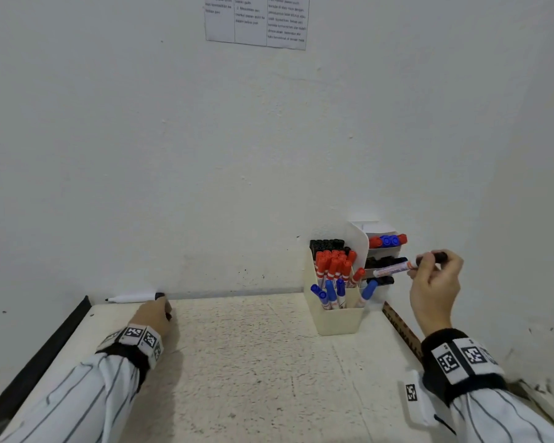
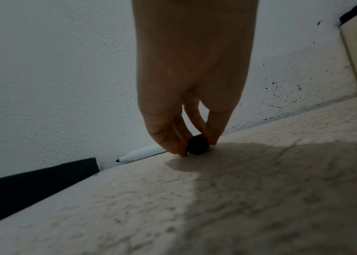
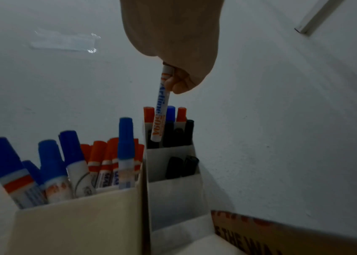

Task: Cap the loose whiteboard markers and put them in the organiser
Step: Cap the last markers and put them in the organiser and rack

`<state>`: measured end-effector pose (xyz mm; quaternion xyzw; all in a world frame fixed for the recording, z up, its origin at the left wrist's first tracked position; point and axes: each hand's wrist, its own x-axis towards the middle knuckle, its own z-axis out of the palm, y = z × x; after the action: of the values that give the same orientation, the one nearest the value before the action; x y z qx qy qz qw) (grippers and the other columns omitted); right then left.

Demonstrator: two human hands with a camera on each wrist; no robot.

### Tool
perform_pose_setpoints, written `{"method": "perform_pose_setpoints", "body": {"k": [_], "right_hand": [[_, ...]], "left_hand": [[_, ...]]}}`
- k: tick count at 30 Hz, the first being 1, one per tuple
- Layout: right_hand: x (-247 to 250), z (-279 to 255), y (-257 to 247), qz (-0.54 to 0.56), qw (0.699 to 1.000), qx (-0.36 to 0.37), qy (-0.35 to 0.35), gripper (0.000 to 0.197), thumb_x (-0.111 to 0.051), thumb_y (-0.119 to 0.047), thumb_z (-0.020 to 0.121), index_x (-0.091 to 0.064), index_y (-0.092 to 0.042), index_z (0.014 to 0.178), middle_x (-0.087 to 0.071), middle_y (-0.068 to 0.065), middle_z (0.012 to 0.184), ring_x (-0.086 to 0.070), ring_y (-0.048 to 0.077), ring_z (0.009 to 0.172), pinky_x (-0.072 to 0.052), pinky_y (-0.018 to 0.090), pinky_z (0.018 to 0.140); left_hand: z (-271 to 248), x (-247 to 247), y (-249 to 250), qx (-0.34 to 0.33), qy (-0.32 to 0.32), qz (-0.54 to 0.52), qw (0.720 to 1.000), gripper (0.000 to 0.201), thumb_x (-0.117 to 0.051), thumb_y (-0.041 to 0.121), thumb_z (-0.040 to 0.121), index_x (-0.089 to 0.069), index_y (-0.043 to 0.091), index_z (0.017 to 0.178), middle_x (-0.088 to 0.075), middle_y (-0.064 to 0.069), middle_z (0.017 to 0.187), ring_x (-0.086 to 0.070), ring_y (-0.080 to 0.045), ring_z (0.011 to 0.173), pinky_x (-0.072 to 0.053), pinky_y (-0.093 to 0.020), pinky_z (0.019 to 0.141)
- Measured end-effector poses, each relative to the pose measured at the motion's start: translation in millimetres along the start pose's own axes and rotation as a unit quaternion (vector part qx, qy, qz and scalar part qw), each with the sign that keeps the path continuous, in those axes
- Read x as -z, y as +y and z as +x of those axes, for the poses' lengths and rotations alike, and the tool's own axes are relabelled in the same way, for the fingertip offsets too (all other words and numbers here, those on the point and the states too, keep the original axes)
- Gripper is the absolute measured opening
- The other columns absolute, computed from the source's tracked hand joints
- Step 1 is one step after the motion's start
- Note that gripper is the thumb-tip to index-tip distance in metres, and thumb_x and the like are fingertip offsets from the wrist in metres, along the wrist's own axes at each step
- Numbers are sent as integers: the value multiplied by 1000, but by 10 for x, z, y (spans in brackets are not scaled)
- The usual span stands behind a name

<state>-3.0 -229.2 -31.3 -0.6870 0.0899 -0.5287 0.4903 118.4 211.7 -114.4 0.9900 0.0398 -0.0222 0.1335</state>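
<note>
An uncapped white marker (image 1: 131, 298) (image 2: 142, 152) lies along the foot of the wall at the table's back left, its black tip pointing left. Just in front of it my left hand (image 1: 162, 310) (image 2: 197, 150) pinches a small black cap (image 2: 198, 145) that sits on the tabletop. My right hand (image 1: 419, 266) (image 3: 171, 77) holds a dark-capped, white-labelled marker (image 1: 392, 269) (image 3: 162, 107). Its free end hangs over a tier of black markers in the white tiered organiser (image 1: 359, 241) (image 3: 168, 155). A cream box (image 1: 336, 321) (image 3: 75, 224) beside it holds red, blue and black markers.
The white wall stands close behind the table (image 1: 253, 362), with a printed sheet (image 1: 256, 20) taped high up. A black strip (image 1: 45, 353) runs along the table's left edge. A brown printed board (image 1: 400, 327) (image 3: 282, 233) lies at the right, by the organiser.
</note>
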Motion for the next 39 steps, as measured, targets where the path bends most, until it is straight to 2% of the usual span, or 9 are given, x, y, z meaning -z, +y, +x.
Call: {"method": "perform_pose_setpoints", "body": {"k": [4, 9, 16, 21, 25, 28, 32, 35, 39], "right_hand": [[16, -46, 152, 9, 1000, -12, -22, 6, -38, -13, 99, -36, -17, 105, -59, 12, 92, -63, -6, 65, -50, 8, 63], [-7, 17, 182, 9, 1000, 0, -20, 8, -38, -13, 99, -37, -17, 106, -59, 12, 93, -62, -8, 67, -50, 7, 66], [40, 37, 203, -2, 999, 13, -29, 12, -40, -12, 99, -43, -11, 110, -58, 12, 94, -61, -12, 71, -48, 5, 66], [41, -32, 333, -61, 995, 5, -78, 8, -45, -10, 96, -46, -15, 103, -58, 9, 98, -64, -3, 74, -50, 10, 70], [-10, -73, 363, -128, 985, 14, -118, 19, -55, -3, 90, -58, -1, 109, -49, 5, 102, -57, 22, 87, -45, 28, 74], [-49, -102, 362, -132, 982, -16, -135, 19, -61, -3, 87, -55, -5, 104, -54, 5, 97, -56, 23, 80, -42, 26, 71], [-92, -137, 452, -155, 976, -13, -155, 9, -64, 0, 83, -58, -6, 84, -60, 9, 82, -57, 25, 75, -38, 6, 61], [-138, -151, 524, -184, 966, -26, -178, 6, -61, 1, 85, -65, 2, 90, -64, 12, 86, -56, 22, 76, -38, 22, 70], [-174, -136, 630, -210, 957, -28, -197, 13, -61, 2, 84, -65, 1, 96, -66, 16, 94, -56, 23, 75, -39, 27, 73]], "left_hand": [[-53, 3, 35, 3, 4, -9, 1000, 15, -44, 11, 94, -47, 11, 109, -59, -13, 117, -55, -25, 107, -41, -26, 86], [-105, 24, 97, 9, 4, -29, 1000, 24, -46, 16, 93, -61, 15, 112, -61, -7, 120, -56, -21, 110, -42, -23, 93], [-206, 40, 192, 11, 15, -75, 997, 24, -47, 16, 93, -60, 12, 113, -58, -10, 122, -55, -23, 112, -42, -25, 92], [-260, 32, 223, -1, 16, -105, 994, 23, -48, 16, 92, -59, 10, 112, -58, -10, 120, -54, -22, 110, -41, -25, 90], [-286, 10, 233, -3, 20, -112, 993, 24, -48, 15, 93, -59, 9, 113, -58, -10, 122, -52, -22, 114, -40, -25, 93], [-302, 13, 235, -1, 28, -114, 993, 24, -49, 14, 93, -59, 8, 113, -58, -11, 122, -51, -23, 116, -39, -25, 93], [-318, 8, 250, 3, 31, -124, 992, 23, -49, 14, 93, -59, 6, 111, -60, -12, 117, -52, -24, 112, -40, -25, 91], [-312, -18, 260, 4, 27, -136, 990, 21, -51, 17, 92, -60, 7, 108, -61, -11, 115, -55, -22, 107, -40, -22, 85], [-302, -30, 255, 5, 22, -137, 990, 20, -52, 15, 91, -62, 8, 107, -62, -10, 114, -56, -22, 105, -40, -21, 81]]}}
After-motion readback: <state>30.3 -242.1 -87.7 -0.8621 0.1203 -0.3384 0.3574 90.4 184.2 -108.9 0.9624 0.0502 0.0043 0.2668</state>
